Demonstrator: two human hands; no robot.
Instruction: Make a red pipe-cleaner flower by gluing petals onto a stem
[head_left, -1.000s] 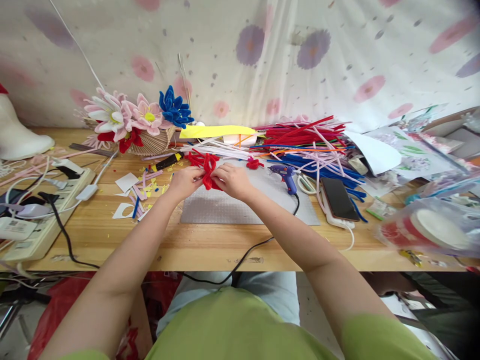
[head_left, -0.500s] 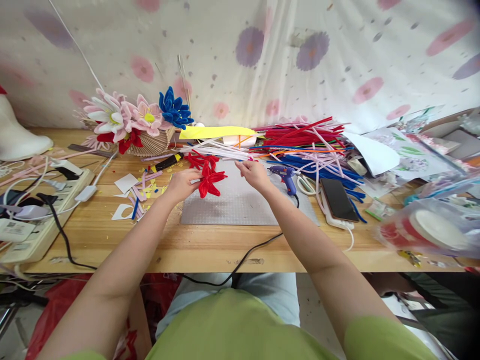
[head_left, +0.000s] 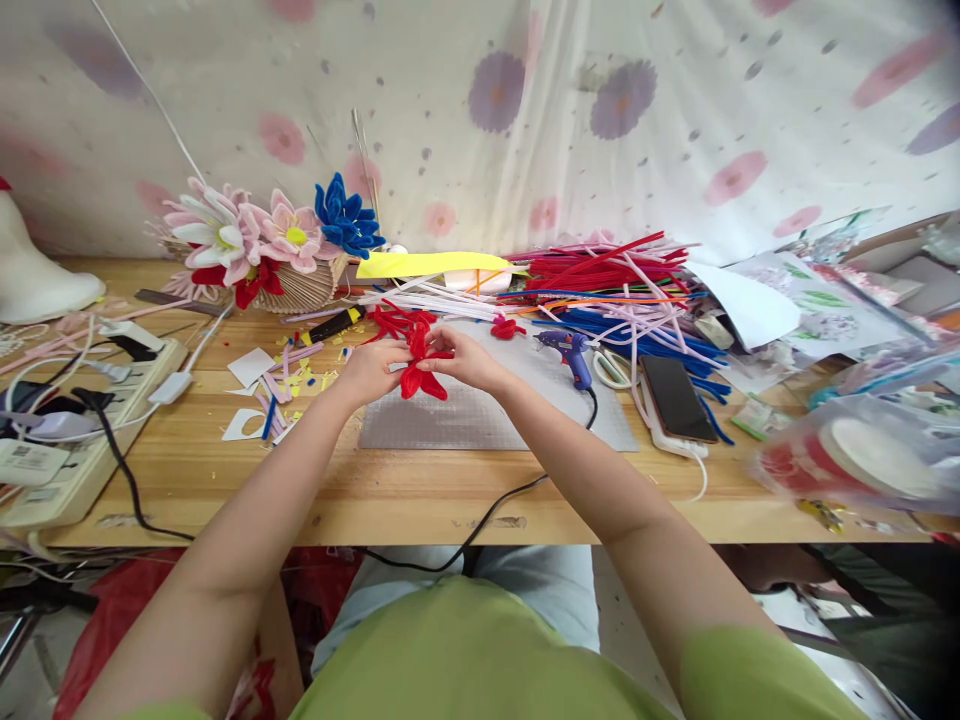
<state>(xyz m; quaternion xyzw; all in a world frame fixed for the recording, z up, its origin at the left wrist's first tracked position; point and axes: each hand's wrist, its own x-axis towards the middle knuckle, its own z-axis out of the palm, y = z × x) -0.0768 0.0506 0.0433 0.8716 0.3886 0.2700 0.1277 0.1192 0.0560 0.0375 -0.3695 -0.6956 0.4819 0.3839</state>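
Note:
A red pipe-cleaner flower (head_left: 424, 382) with several fuzzy petals is held over the left part of the grey cutting mat (head_left: 487, 430). My left hand (head_left: 373, 370) grips it from the left, fingers closed at its back. From the right, my right hand (head_left: 466, 358) pinches one of its petals between thumb and fingers. More red pipe-cleaner pieces (head_left: 390, 318) lie just behind my left hand. A small red piece (head_left: 507, 327) rests at the mat's back edge. The flower's centre is partly covered by my fingers.
A blue glue gun (head_left: 568, 352) lies on the mat's right side, its black cord running off the front edge. Behind are bundled pipe cleaners (head_left: 607, 275). Scissors (head_left: 611, 370) and a phone (head_left: 679, 398) sit right; finished flowers (head_left: 292, 235) and a power strip (head_left: 142, 430) left.
My right hand has moved left from the small red piece at the mat's back to the flower and now pinches a petal. My left hand keeps its hold, with the flower turned slightly.

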